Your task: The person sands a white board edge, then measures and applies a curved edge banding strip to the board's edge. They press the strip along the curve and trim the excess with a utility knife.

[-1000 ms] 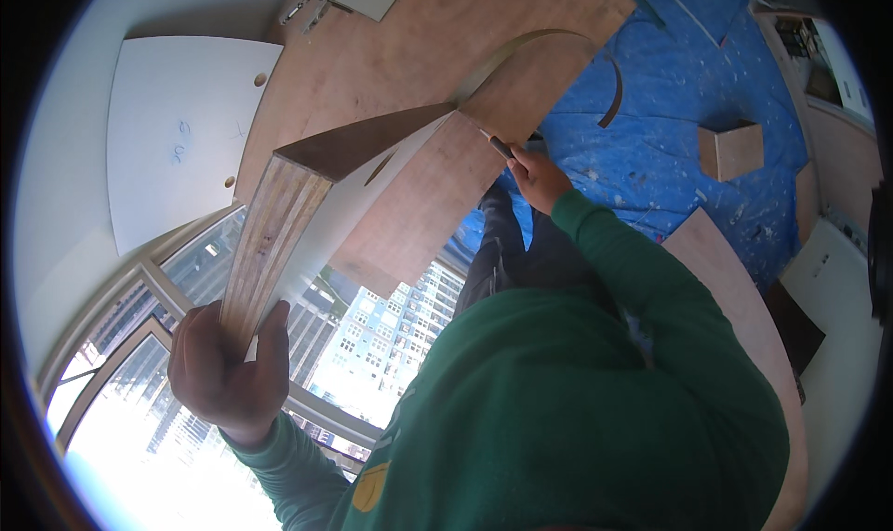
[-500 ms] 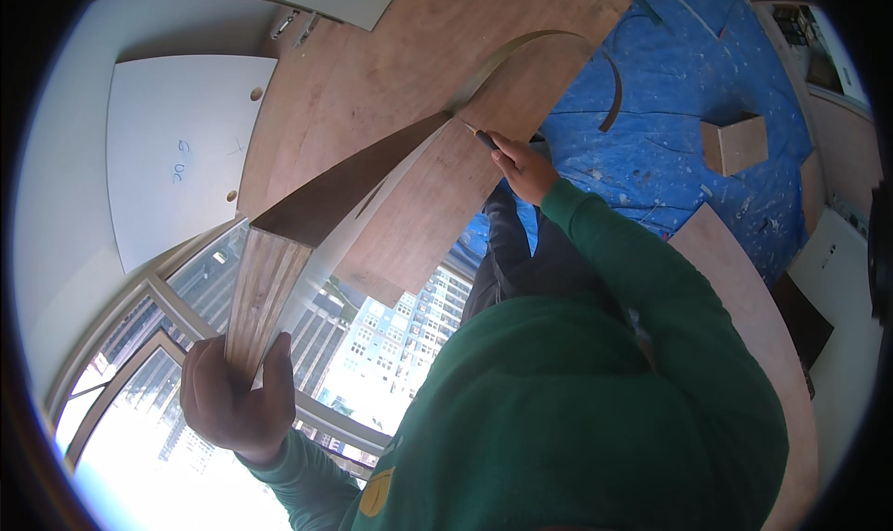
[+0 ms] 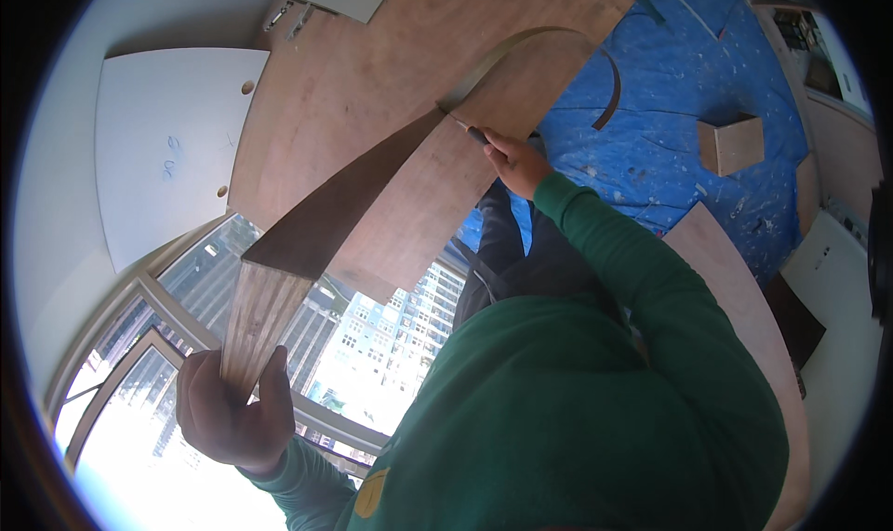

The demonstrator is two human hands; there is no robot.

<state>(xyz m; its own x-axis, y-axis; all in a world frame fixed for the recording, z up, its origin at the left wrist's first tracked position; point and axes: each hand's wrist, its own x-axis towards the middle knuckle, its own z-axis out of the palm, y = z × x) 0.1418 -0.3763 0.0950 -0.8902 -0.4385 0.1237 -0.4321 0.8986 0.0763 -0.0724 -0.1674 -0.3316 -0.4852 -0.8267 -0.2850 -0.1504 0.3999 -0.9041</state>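
Note:
My left hand (image 3: pixel 237 410) grips the near end of a wooden board (image 3: pixel 265 317), whose layered end grain faces me, thumb on one side and fingers on the other. The board's dark brown long edge (image 3: pixel 326 201) faces up and runs away to the upper right. At its far end a thin, curling strip of edge banding (image 3: pixel 502 52) arcs off to the right, its loose end hanging over the blue sheet. My right hand (image 3: pixel 516 162) is closed round a small dark-handled knife (image 3: pixel 476 135). The thin blade points at the far end of the board, by the strip; whether it touches cannot be made out.
A large plywood worktop (image 3: pixel 372 75) lies under the far end. A white panel (image 3: pixel 177 150) with two round holes stands at left, by a window (image 3: pixel 363 345). Blue sheeting (image 3: pixel 651 112) covers the floor, with a wooden box (image 3: pixel 731 145) on it and a plywood sheet (image 3: pixel 726 298) at right.
The board has turned so its dark edge shows broader and its pale side face has gone from sight. My right hand and the knife have shifted slightly left. My left hand is slightly lower.

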